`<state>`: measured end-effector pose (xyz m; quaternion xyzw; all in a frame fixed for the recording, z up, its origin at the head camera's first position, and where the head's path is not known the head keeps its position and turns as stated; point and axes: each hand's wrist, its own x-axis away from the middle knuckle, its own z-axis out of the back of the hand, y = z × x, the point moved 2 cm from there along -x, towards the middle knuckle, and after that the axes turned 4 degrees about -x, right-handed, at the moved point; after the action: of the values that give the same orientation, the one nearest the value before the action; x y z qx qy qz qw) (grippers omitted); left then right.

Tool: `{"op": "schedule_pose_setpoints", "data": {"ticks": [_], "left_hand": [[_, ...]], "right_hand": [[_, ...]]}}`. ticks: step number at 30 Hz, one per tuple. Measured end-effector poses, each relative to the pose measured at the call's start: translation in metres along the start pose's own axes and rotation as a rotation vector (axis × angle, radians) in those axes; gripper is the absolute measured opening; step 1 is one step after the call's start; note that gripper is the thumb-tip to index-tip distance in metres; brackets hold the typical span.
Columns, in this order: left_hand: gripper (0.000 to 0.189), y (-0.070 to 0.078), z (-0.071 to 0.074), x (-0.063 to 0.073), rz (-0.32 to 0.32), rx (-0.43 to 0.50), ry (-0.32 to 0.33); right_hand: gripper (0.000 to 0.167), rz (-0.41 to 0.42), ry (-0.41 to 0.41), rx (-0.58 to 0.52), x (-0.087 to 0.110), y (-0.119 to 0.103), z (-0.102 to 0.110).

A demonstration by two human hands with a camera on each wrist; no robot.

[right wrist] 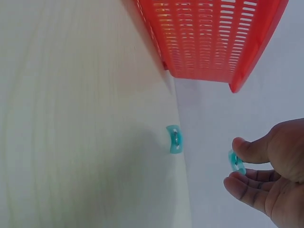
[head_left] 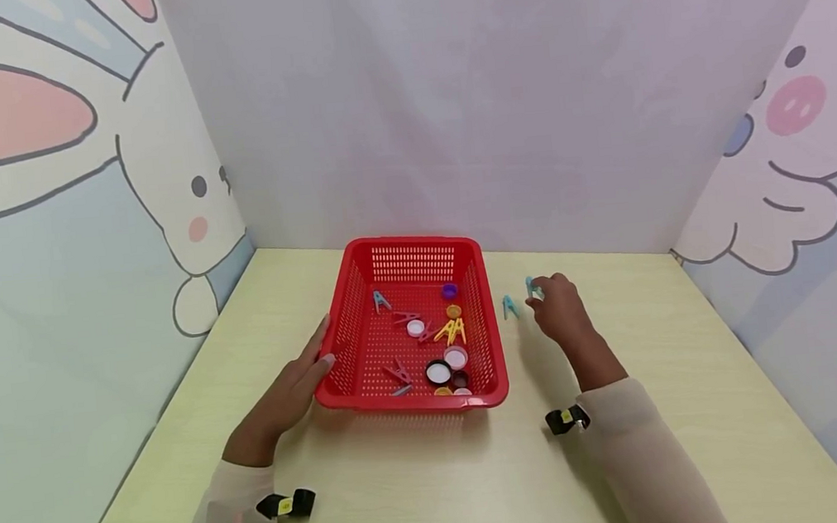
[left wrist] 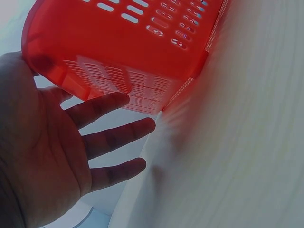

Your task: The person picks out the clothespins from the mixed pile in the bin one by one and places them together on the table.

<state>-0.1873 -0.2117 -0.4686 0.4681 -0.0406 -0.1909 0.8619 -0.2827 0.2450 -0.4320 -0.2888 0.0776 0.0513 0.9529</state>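
Observation:
My left hand (head_left: 293, 393) is at the left side of a red plastic basket (head_left: 412, 406), its thumb over the rim. In the left wrist view, its other fingers (left wrist: 118, 137) spread along the outside wall, mostly straight. My right hand (head_left: 560, 307) pinches a light blue clothespin (right wrist: 236, 162) between thumb and fingertips, above the table right of the basket. Another light blue clothespin (head_left: 510, 306) lies on the table between that hand and the basket.
Inside the basket lie yellow clothespins (head_left: 450, 331), a dark pink clothespin (head_left: 398, 371), a blue clothespin (head_left: 380, 300) and several bottle caps, among them a black-rimmed one (head_left: 439, 373) and a purple one (head_left: 449, 290). A pale wooden table (head_left: 409, 495) meets a plain back wall (head_left: 420, 112).

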Motion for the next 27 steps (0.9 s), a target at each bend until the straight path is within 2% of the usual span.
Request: {"op": "schedule_pose_setpoints", "data": {"ticks": [7, 15, 27], "left_hand": [[0.076, 0.0, 0.0, 0.0, 0.003, 0.008, -0.005], [0.076, 0.001, 0.0, -0.001, 0.009, -0.002, -0.005], [0.076, 0.0, 0.0, 0.0, -0.003, -0.011, -0.001]], "right_hand": [[0.044, -0.06, -0.068, 0.029, -0.005, 0.013, -0.01], [0.045, -0.11, -0.091, 0.027, -0.01, 0.026, -0.023], [0.042, -0.09, -0.104, 0.025, -0.011, 0.038, -0.033]]}}
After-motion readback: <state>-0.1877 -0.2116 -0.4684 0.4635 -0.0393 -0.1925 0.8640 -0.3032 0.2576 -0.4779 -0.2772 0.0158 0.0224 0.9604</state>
